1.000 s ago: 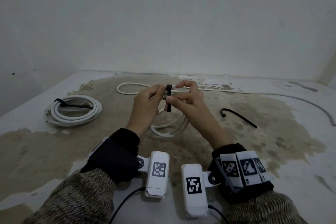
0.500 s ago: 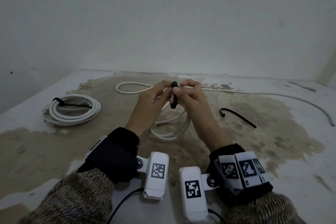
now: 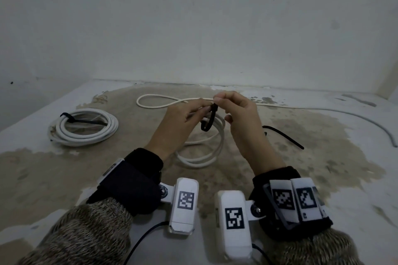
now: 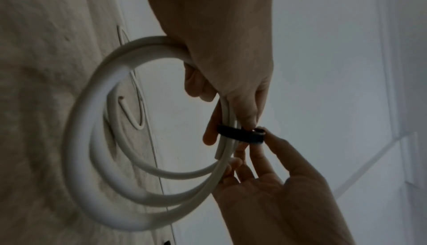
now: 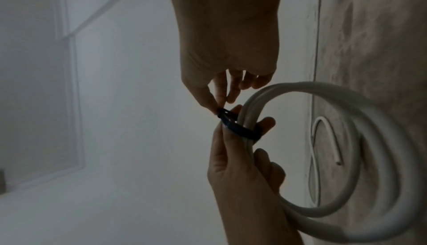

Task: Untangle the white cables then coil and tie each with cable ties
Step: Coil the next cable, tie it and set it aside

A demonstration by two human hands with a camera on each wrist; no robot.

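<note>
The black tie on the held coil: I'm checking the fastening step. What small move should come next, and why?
Probably pull the black tie snug. It already loops the coil that the left hand holds, and the right hand pinches its end at the head, yet in the right wrist view the loop looks slack.

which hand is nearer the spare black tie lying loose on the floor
Right. The right hand is raised just left of the loose cable tie on the floor; the left hand is farther left, beyond the right, holding the white coil.
</note>
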